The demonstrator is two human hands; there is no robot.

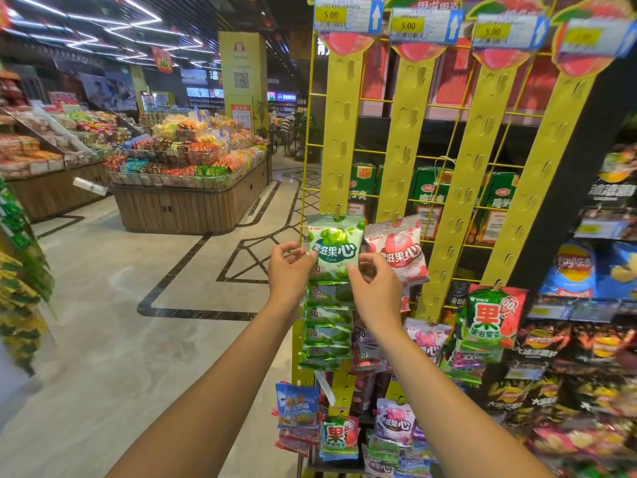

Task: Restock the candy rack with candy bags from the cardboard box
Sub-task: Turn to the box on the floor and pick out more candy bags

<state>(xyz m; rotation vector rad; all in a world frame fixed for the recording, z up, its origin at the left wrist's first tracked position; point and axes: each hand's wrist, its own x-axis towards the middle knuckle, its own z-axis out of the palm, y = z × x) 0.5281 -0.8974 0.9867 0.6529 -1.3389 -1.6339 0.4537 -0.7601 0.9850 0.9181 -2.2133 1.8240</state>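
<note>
A green candy bag (334,244) hangs at the top of a column of several green bags (327,326) on the leftmost yellow strip (341,132) of the candy rack. My left hand (291,270) pinches its lower left edge, and my right hand (374,288) pinches its lower right corner. A pink candy bag (400,250) hangs beside it on the second strip (405,139). A red and green bag (493,319) hangs on the third strip. The upper parts of all strips are bare. The cardboard box is out of view.
More candy bags (393,422) hang low on the rack. Chip bags (572,270) fill shelves to the right. A wooden island of loose sweets (189,188) stands across the tiled aisle on the left, and a person stands far back.
</note>
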